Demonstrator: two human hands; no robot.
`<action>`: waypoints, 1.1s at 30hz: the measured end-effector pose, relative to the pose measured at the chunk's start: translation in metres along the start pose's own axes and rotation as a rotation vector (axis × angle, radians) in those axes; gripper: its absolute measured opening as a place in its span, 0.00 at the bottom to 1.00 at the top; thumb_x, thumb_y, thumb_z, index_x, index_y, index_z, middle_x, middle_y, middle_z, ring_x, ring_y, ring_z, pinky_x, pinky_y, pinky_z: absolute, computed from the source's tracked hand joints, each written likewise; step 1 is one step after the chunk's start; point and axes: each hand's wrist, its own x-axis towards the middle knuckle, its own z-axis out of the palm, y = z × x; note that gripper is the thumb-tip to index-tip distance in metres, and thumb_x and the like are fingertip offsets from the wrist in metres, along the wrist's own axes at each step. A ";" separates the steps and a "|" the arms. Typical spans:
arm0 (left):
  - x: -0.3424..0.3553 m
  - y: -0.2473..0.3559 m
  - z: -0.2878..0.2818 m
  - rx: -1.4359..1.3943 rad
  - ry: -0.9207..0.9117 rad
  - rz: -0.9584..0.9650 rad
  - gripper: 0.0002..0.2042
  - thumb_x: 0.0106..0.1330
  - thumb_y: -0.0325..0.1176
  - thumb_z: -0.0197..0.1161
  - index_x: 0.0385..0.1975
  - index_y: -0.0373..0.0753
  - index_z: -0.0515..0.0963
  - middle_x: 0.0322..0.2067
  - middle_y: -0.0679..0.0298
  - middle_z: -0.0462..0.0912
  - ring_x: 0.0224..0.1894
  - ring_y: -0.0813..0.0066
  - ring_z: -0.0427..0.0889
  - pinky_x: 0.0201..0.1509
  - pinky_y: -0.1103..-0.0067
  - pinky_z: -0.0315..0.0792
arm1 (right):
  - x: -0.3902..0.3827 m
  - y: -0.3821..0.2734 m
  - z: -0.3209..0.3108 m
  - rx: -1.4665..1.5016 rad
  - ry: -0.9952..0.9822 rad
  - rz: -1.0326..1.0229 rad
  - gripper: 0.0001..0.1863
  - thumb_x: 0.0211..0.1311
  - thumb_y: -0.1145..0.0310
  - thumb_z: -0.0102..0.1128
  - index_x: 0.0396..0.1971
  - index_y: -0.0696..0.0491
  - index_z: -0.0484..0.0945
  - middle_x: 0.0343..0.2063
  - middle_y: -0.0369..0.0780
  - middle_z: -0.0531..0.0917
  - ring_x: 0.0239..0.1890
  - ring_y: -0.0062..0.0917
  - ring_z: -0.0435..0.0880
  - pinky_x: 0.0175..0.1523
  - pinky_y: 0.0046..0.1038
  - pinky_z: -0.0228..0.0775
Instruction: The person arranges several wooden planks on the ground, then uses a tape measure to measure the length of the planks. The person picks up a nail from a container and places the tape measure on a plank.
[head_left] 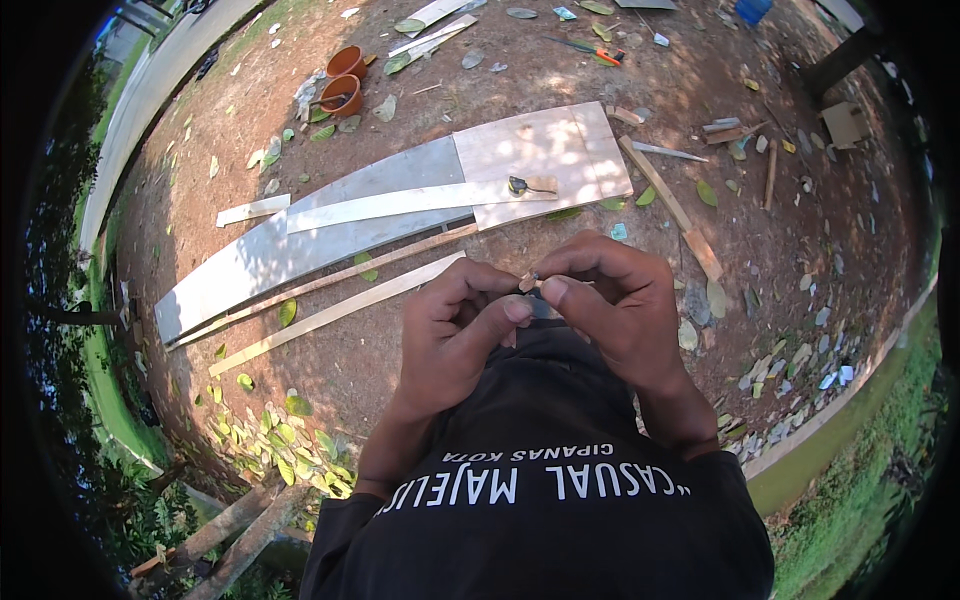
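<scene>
In front of my dark shirt, both hands meet at chest height. A small brownish piece (527, 283) shows between their fingertips, too small to tell its kind. My right hand (622, 308) is closed, thumb and forefinger pinched at the piece. My left hand (452, 325) is closed too, its fingers curled and the forefinger tip touching the piece; whatever else lies inside is hidden. Past the hands, a long grey board (350, 215) lies on the ground, meeting a pale wooden panel (545, 150). Across both rests a light wooden strip (400, 207), with a small dark-and-yellow tape measure (517, 185) on it.
Narrow wooden battens (330, 315) lie near the board, and another batten (670, 205) slants at the right. Two brown pots (345, 95) stand at the far left. A handsaw with an orange handle (609, 58) lies farther off. Fallen leaves (285, 440) litter the soil.
</scene>
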 end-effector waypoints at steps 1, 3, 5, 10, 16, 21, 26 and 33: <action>-0.001 0.001 0.001 0.016 0.013 0.018 0.05 0.67 0.24 0.65 0.38 0.31 0.77 0.28 0.64 0.81 0.25 0.87 0.77 0.28 0.89 0.69 | 0.000 -0.001 0.000 0.002 0.004 0.002 0.08 0.65 0.78 0.61 0.41 0.65 0.81 0.39 0.42 0.84 0.39 0.20 0.85 0.42 0.21 0.79; -0.001 0.000 0.002 0.035 0.034 0.042 0.05 0.66 0.23 0.66 0.37 0.31 0.77 0.28 0.65 0.81 0.25 0.88 0.76 0.27 0.89 0.68 | 0.000 0.001 0.001 0.008 0.012 0.008 0.07 0.65 0.78 0.61 0.40 0.65 0.81 0.38 0.42 0.84 0.38 0.19 0.85 0.42 0.21 0.79; -0.001 0.001 0.005 0.041 0.049 0.054 0.05 0.66 0.22 0.66 0.37 0.31 0.77 0.27 0.65 0.80 0.25 0.89 0.76 0.27 0.89 0.67 | 0.000 0.001 0.004 0.049 0.045 0.027 0.07 0.63 0.78 0.61 0.39 0.64 0.82 0.35 0.40 0.83 0.33 0.15 0.80 0.36 0.17 0.71; -0.002 0.000 0.005 0.066 0.058 0.062 0.06 0.65 0.22 0.67 0.37 0.32 0.76 0.28 0.66 0.79 0.26 0.89 0.74 0.27 0.89 0.66 | 0.000 -0.002 0.007 0.084 0.057 0.071 0.06 0.62 0.80 0.60 0.37 0.65 0.82 0.33 0.39 0.82 0.33 0.15 0.80 0.36 0.17 0.70; -0.001 -0.005 0.006 0.116 0.059 0.161 0.07 0.63 0.21 0.69 0.36 0.32 0.76 0.29 0.66 0.79 0.28 0.89 0.74 0.29 0.88 0.66 | -0.002 0.009 0.003 0.035 0.043 -0.003 0.07 0.65 0.76 0.62 0.40 0.63 0.81 0.35 0.39 0.85 0.36 0.17 0.84 0.39 0.19 0.78; -0.005 0.001 0.011 0.180 0.115 0.164 0.08 0.62 0.20 0.68 0.40 0.29 0.78 0.30 0.63 0.81 0.29 0.86 0.77 0.31 0.88 0.69 | -0.001 0.012 0.004 0.021 0.073 -0.051 0.06 0.65 0.77 0.62 0.40 0.62 0.80 0.34 0.38 0.84 0.35 0.16 0.83 0.38 0.18 0.78; -0.004 0.000 0.012 0.226 0.098 0.167 0.09 0.62 0.20 0.68 0.41 0.29 0.81 0.30 0.61 0.82 0.29 0.82 0.79 0.31 0.86 0.69 | 0.001 0.011 0.005 0.060 0.070 -0.082 0.06 0.65 0.78 0.61 0.39 0.63 0.80 0.34 0.39 0.84 0.35 0.16 0.83 0.38 0.18 0.77; 0.001 -0.006 0.006 0.371 0.113 0.330 0.09 0.59 0.21 0.71 0.38 0.30 0.82 0.29 0.61 0.82 0.27 0.82 0.75 0.27 0.84 0.64 | 0.001 0.009 0.006 0.087 0.103 0.000 0.05 0.62 0.80 0.60 0.37 0.64 0.81 0.32 0.39 0.82 0.21 0.10 0.74 0.23 0.13 0.60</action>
